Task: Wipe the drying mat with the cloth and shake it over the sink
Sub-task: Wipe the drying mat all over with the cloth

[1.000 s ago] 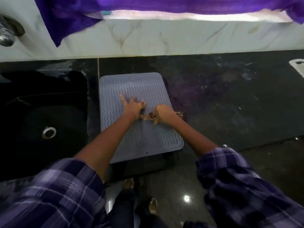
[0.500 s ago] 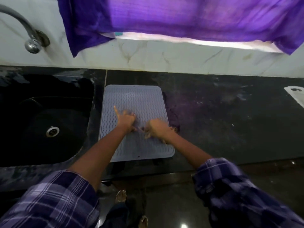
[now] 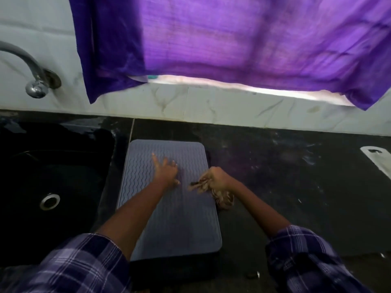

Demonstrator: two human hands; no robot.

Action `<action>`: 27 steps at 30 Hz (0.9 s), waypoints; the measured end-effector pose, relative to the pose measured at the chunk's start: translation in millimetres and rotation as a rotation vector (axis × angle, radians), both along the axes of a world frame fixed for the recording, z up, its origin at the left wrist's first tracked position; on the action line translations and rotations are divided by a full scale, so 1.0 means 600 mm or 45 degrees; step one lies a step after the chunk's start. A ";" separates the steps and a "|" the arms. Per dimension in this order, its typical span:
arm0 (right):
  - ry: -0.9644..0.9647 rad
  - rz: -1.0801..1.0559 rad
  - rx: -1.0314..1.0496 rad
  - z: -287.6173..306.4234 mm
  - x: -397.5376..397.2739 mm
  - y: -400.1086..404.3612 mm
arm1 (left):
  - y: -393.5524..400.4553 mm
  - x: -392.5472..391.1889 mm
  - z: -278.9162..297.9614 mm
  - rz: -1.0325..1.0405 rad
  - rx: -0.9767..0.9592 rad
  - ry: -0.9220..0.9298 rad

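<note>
A grey drying mat (image 3: 179, 225) with wavy ridges lies flat on the black counter, just right of the sink (image 3: 53, 187). My left hand (image 3: 166, 171) rests palm-down on the mat's upper middle, fingers spread. My right hand (image 3: 218, 177) is closed around a crumpled brownish cloth (image 3: 222, 197) at the mat's right edge. Part of the cloth hangs below the fist and touches the mat and counter.
A black sink with a round metal drain (image 3: 49, 201) fills the left. A curved metal tap (image 3: 31, 70) comes off the white tiled wall. A purple curtain (image 3: 232, 43) hangs above. A white object (image 3: 378, 160) lies at the counter's far right.
My right hand with the cloth has slid right, from the mat's middle to its right edge. My left hand stays pressed on the mat. The camera has tilted up.
</note>
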State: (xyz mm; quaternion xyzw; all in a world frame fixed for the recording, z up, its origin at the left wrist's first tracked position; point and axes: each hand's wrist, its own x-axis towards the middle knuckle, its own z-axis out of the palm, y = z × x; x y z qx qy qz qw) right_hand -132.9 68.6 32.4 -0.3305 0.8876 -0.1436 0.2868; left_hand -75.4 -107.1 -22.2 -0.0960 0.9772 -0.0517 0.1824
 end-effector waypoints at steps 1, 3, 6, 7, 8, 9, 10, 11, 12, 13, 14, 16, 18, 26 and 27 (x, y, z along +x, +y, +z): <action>0.049 -0.062 -0.014 -0.002 -0.031 -0.009 | -0.003 -0.019 0.001 0.000 0.002 -0.003; 0.107 -0.224 -0.036 -0.012 -0.090 -0.034 | -0.012 -0.060 0.000 0.002 0.019 -0.006; 0.282 -0.231 0.065 -0.022 -0.174 -0.083 | -0.036 -0.116 -0.010 0.009 0.030 -0.017; 0.321 -0.201 0.100 -0.022 -0.197 -0.103 | -0.045 -0.132 -0.013 0.003 0.013 -0.055; 0.316 -0.204 0.116 -0.023 -0.216 -0.125 | -0.053 -0.146 -0.018 0.000 -0.007 -0.105; 0.325 -0.195 0.129 -0.030 -0.231 -0.145 | -0.058 -0.158 -0.022 0.010 -0.026 -0.144; 0.363 -0.171 0.135 -0.040 -0.242 -0.163 | -0.060 -0.169 -0.026 0.023 -0.055 -0.175; 0.399 -0.151 0.138 -0.052 -0.245 -0.178 | -0.059 -0.178 -0.029 0.034 -0.092 -0.209; 0.417 -0.133 0.155 -0.067 -0.244 -0.188 | -0.055 -0.184 -0.030 0.044 -0.125 -0.244; 0.424 -0.131 0.163 -0.081 -0.238 -0.195 | -0.050 -0.187 -0.030 0.055 -0.148 -0.274; 0.425 -0.149 0.169 -0.093 -0.232 -0.197 | -0.046 -0.189 -0.029 0.066 -0.164 -0.291; 0.387 -0.180 0.191 -0.096 -0.228 -0.194 | -0.044 -0.191 -0.024 0.070 -0.169 -0.295; 0.299 -0.154 0.205 -0.084 -0.216 -0.169 | -0.044 -0.188 -0.015 0.061 -0.143 -0.277; -0.232 0.202 0.494 -0.055 -0.094 -0.049 | -0.060 -0.173 0.006 0.033 -0.020 -0.228; -0.250 0.181 0.457 -0.045 -0.111 -0.058 | -0.061 -0.172 0.005 0.037 -0.009 -0.219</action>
